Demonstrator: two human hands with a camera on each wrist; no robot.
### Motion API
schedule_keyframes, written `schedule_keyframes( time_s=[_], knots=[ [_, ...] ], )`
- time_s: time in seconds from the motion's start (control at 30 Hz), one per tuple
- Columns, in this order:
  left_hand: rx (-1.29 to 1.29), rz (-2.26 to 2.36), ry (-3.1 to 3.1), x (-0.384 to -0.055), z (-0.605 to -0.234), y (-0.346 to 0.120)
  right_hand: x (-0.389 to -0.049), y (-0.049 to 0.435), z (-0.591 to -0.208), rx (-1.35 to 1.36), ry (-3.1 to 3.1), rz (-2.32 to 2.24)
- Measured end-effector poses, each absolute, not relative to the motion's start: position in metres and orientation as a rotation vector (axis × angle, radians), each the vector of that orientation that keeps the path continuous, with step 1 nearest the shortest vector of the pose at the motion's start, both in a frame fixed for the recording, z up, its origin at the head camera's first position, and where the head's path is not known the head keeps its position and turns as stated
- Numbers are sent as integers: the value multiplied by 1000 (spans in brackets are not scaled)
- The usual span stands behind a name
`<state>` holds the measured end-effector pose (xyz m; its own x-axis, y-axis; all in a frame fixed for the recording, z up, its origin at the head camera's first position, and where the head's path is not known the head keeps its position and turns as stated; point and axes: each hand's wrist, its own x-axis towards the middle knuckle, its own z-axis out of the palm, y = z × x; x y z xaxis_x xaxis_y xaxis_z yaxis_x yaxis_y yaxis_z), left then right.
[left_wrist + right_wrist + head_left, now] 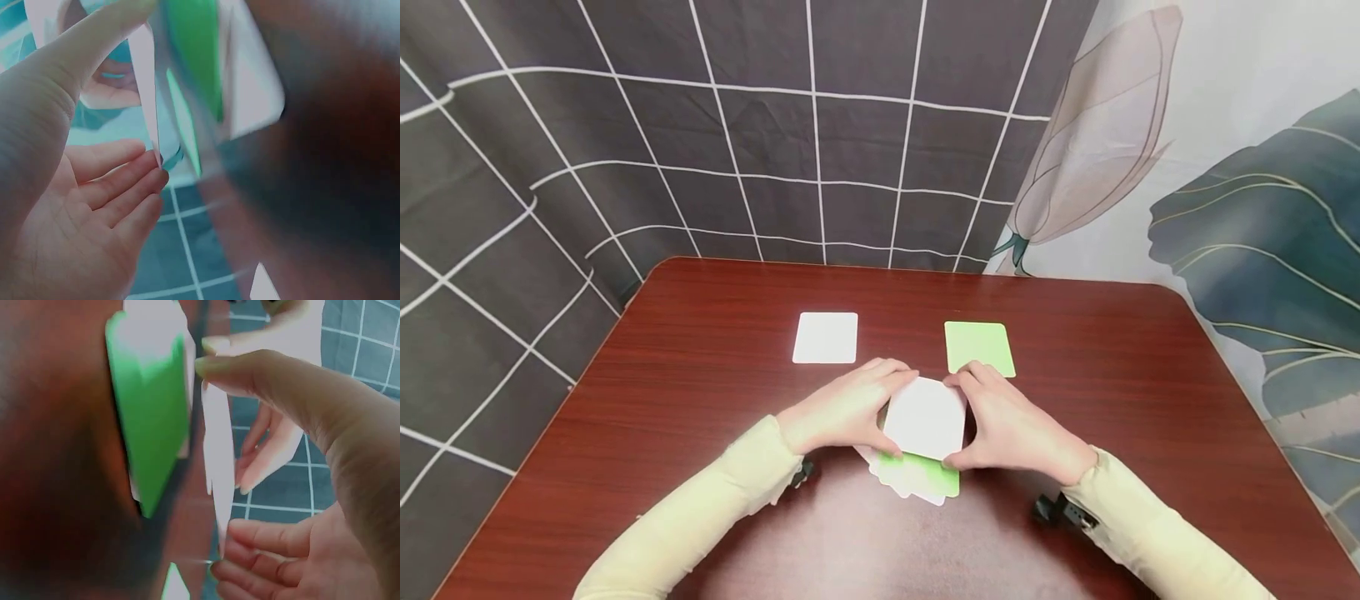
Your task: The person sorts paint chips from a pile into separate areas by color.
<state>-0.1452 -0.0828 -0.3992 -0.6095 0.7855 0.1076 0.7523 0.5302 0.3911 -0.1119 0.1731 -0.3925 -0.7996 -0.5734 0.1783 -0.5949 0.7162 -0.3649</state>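
Observation:
A square white card (923, 421) with rounded corners is held up between my two hands. My left hand (846, 410) grips its left edge, thumb at the near corner and fingers at the far one. Along the opposite edge, my right hand (1011, 423) holds it the same way. In the right wrist view the white card (219, 450) appears edge-on, with another thin edge close against it; how many cards are held I cannot tell. Beneath lies a loosely fanned pile of white and green cards, a green card (936, 475) showing near its top.
On the dark red wooden table (715, 367), a single white card (825, 340) lies beyond my left hand and a single green card (981, 346) beyond my right. A grey grid-patterned cloth (760, 133) hangs behind the table, with a leaf-patterned cloth (1247, 217) at right.

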Motion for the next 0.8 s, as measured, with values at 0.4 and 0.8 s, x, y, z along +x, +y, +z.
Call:
schedule_keyframes(
  time_s=[0.4,0.8],
  knots=[
    [1170,701,2834,-189,-371,-124,-186,136,-374,1125,-2747,732],
    [953,607,2884,-231,-362,-163,-250,79,-375,1142,-2857,717]
  ],
)
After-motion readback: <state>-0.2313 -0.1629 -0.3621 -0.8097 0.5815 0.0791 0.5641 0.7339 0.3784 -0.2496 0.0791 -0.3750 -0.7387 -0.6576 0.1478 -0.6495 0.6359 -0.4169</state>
